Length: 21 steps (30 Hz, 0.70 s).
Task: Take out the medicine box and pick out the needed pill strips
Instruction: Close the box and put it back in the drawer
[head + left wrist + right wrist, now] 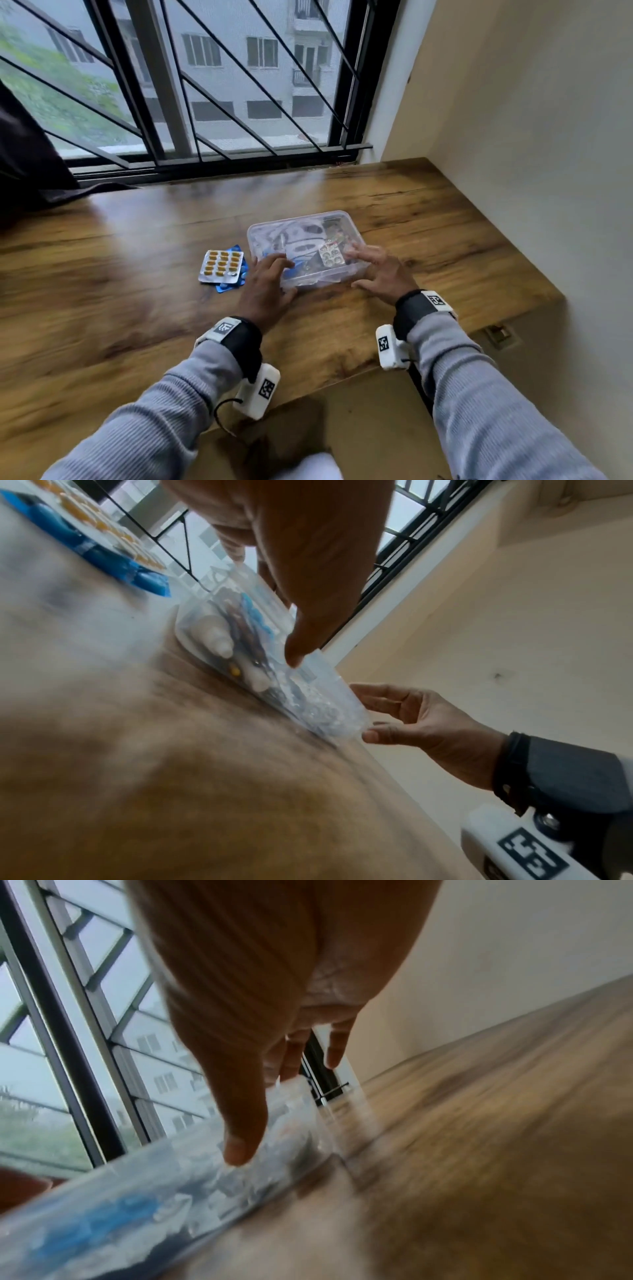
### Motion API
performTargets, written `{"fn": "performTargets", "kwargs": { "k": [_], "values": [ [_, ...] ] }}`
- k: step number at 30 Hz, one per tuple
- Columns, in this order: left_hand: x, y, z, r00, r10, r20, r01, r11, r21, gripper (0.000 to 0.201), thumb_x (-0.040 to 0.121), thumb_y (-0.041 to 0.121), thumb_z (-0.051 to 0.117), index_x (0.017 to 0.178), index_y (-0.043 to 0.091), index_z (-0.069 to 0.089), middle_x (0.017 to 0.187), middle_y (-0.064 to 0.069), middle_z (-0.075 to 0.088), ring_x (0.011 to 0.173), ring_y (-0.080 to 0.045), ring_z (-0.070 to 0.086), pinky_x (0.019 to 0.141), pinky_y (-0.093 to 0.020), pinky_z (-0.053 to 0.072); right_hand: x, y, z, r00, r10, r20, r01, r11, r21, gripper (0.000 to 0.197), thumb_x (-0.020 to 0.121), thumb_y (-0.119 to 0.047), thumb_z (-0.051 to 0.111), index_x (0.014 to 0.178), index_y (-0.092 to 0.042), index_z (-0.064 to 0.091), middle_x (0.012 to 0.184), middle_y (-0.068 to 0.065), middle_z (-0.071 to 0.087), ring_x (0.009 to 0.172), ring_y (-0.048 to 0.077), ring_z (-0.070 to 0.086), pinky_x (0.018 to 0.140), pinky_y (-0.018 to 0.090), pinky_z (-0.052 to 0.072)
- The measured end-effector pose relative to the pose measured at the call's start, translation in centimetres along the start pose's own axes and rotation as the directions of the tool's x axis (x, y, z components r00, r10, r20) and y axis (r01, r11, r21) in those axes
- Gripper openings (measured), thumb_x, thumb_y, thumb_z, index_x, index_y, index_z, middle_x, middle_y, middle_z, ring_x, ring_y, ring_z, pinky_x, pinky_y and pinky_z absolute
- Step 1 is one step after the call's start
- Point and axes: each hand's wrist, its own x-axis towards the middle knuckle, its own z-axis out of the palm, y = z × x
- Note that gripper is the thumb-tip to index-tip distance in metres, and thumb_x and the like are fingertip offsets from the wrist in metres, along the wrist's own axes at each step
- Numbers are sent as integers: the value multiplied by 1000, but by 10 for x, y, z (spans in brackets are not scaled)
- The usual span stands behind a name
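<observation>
A clear plastic medicine box (pixel 308 236) with its lid on lies on the wooden table (pixel 137 308), full of strips and small bottles. My left hand (pixel 279 279) is at the near left corner, with fingers lying on the lid and the thumb (pixel 298 653) against the front rim. My right hand (pixel 363 269) is at the near right corner: straight fingers over the lid, thumb (pixel 240 1150) by the front wall. Left of the box lies a silver strip of orange pills (pixel 222 268) on top of a blue strip (pixel 227 287).
A barred window (pixel 205 102) runs along the table's far edge, and a dark curtain (pixel 27 164) hangs at the far left. A beige wall (pixel 513 137) bounds the table on the right. The table's near edge ends just under my wrists.
</observation>
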Motion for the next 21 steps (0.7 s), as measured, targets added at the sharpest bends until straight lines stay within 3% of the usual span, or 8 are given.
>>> {"fn": "performTargets", "kwargs": {
  "k": [3, 6, 8, 9, 11, 13, 16, 21],
  "values": [
    [-22, 25, 4, 983, 149, -102, -151, 989, -4, 30, 73, 9, 73, 101, 12, 63, 114, -10, 63, 105, -23, 58, 93, -37, 49, -46, 13, -5, 939, 118, -324, -51, 977, 208, 50, 78, -15, 76, 124, -25, 62, 132, -9, 59, 119, 3, 53, 102, 20, 41],
    [-47, 48, 14, 970, 238, 55, -227, 961, -158, 12, 80, 12, 66, 91, 15, 63, 84, 3, 64, 67, -9, 53, 63, -26, 49, -110, 35, 13, 579, 543, -609, -128, 798, 589, 27, 86, -7, 64, 111, -18, 63, 112, 2, 65, 101, 12, 59, 83, 24, 47],
    [-66, 57, 29, 948, 228, 223, -172, 954, -245, 11, 81, 20, 62, 92, 21, 62, 73, 10, 60, 58, -6, 47, 56, -23, 42, -146, 58, 42, 315, 819, -480, -245, 559, 792, 21, 90, -7, 58, 109, -14, 57, 107, 11, 58, 98, 23, 56, 81, 29, 44],
    [-75, 57, 38, 929, 228, 292, -157, 956, -249, 12, 82, 23, 61, 94, 24, 62, 72, 10, 62, 58, -5, 48, 56, -23, 42, -158, 69, 59, 263, 913, -312, -317, 388, 866, 20, 93, -11, 54, 112, -12, 55, 108, 12, 57, 101, 27, 56, 83, 33, 44],
    [-92, 56, 52, 887, 253, 386, -178, 959, -219, 13, 83, 26, 62, 95, 25, 64, 76, 5, 67, 61, -6, 52, 58, -18, 42, -171, 80, 89, 342, 925, 167, -403, -16, 915, 32, 99, -28, 43, 125, -12, 53, 114, 13, 60, 102, 30, 57, 84, 39, 44],
    [-105, 54, 59, 866, 272, 419, -232, 962, -146, 13, 80, 29, 64, 94, 30, 61, 78, 4, 70, 63, -12, 60, 57, -16, 40, -171, 83, 115, 464, 748, 475, -421, -286, 861, 56, 98, -54, 31, 132, -15, 50, 124, 11, 60, 107, 29, 56, 89, 43, 43],
    [-112, 52, 59, 873, 260, 413, -223, 965, -137, 20, 78, 42, 55, 92, 30, 63, 79, 8, 70, 63, -6, 59, 56, -16, 42, -160, 85, 144, 549, 641, 537, -313, -437, 843, 88, 78, -82, 36, 136, -17, 49, 134, 9, 57, 125, 31, 53, 96, 47, 41],
    [-124, 52, 55, 897, 242, 370, -188, 966, -176, 40, 78, 46, 48, 102, 20, 66, 82, 15, 63, 77, -8, 57, 65, -18, 46, -164, 78, 153, 595, 601, 533, -157, -564, 811, 80, 70, -83, 50, 127, -26, 54, 117, 4, 66, 121, 25, 58, 90, 47, 43]
  ]
}}
